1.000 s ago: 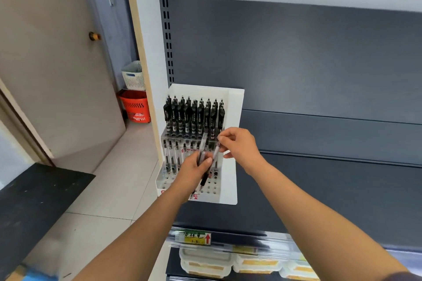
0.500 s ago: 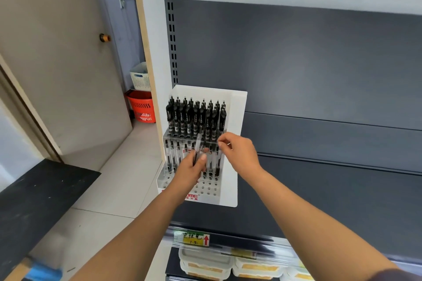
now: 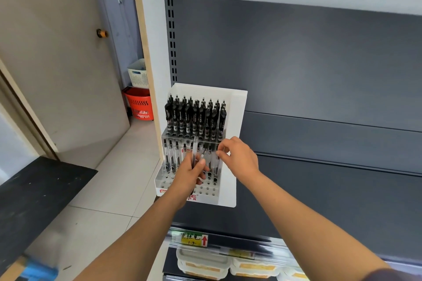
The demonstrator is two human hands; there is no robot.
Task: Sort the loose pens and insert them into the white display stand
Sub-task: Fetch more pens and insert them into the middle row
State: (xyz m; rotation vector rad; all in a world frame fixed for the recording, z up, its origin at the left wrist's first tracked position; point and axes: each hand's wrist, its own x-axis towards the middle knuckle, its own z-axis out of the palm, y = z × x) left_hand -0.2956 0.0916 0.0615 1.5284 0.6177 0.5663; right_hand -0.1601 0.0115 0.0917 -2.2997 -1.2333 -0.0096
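Gripping a few loose pens with clear barrels, the fingers of the left hand curl round them and hold them upright in front of the white display stand. The hand hides the pens' lower halves, and how many it holds cannot be counted.

Just to the right, the right hand has its fingertips drawn close together at the right end of the stand's middle row. Whether they pinch a pen top there is too small to make out.

The stand's raised back row is packed with black pens. A lower row of clear pens stands in front of it, partly hidden by both hands. Nearest the viewer, rows of open holes show beside the left wrist.

The stand sits at the left end of a dark grey shelf, close to its left edge. The shelf stretches wide to the right and is cut off by the frame.

Below the shelf's front lip are a yellow price label and lidded containers, cut off at the bottom. An orange basket on the floor at the left is partly hidden by a white wall edge.
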